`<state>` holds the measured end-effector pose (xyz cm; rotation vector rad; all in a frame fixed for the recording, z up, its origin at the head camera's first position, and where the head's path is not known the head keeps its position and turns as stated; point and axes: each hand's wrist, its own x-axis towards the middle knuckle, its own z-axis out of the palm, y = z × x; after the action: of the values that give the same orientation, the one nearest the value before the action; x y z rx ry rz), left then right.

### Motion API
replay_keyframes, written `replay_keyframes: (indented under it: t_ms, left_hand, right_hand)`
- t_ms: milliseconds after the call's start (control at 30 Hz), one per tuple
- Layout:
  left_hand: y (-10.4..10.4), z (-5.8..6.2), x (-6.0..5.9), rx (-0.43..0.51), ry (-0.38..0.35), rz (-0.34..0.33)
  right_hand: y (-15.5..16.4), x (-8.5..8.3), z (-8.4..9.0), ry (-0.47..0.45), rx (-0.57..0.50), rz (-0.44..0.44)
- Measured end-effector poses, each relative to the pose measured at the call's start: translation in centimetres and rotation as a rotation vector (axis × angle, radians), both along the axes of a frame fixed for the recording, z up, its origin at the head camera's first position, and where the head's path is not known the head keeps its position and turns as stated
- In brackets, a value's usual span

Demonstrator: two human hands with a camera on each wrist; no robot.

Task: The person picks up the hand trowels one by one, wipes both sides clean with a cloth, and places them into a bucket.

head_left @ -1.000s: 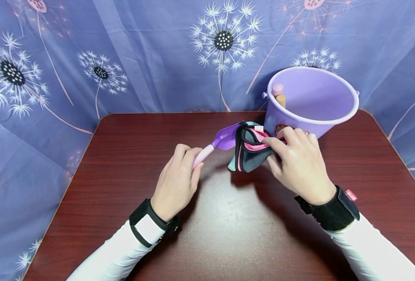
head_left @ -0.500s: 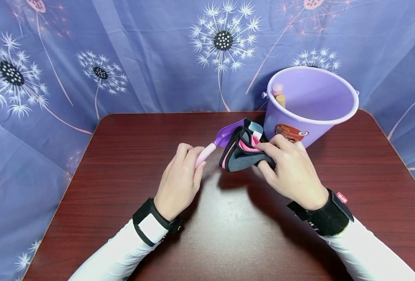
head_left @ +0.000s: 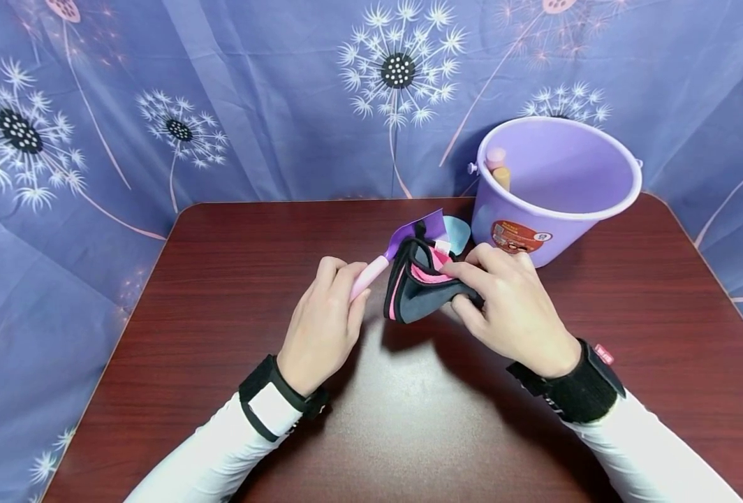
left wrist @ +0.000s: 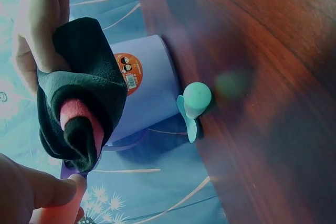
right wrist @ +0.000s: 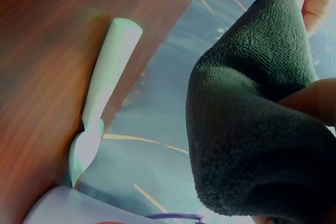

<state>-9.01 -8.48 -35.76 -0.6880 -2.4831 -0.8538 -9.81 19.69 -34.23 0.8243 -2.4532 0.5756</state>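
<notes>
My left hand grips the pink handle of a small purple shovel, its blade pointing up and to the right. In my right hand is a bunched dark grey cloth with black edging and pink inside, pinched between thumb and fingers. The cloth overlaps the lower part of the purple blade in the head view. Behind it a teal shovel lies on the table, mostly hidden there; the right wrist view shows its whole pale handle and blade.
A purple bucket with an orange label stands at the table's back right. Pink and yellow handle ends show inside it. Behind the brown table hangs a blue curtain with dandelion prints.
My right hand has brought the cloth left and toward me across the purple blade. More of the purple blade, the teal shovel and the bucket label now show. My left hand has barely moved.
</notes>
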Motion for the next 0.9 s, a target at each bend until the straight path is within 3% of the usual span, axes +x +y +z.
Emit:
replay_keyframes:
  t_ms: [300, 600, 900]
  left_hand:
    - [-0.22, 0.18, -0.05, -0.014, 0.000, -0.005]
    - [-0.47, 0.37, -0.09, -0.064, 0.000, -0.015]
    - [-0.43, 0.02, 0.00, -0.103, 0.015, -0.033]
  right_hand:
    - [0.35, -0.08, 0.23, 0.067, 0.055, 0.019]
    - [0.20, -0.08, 0.55, 0.231, 0.169, 0.041]
    - [0.04, -0.11, 0.72, 0.348, 0.168, 0.029]
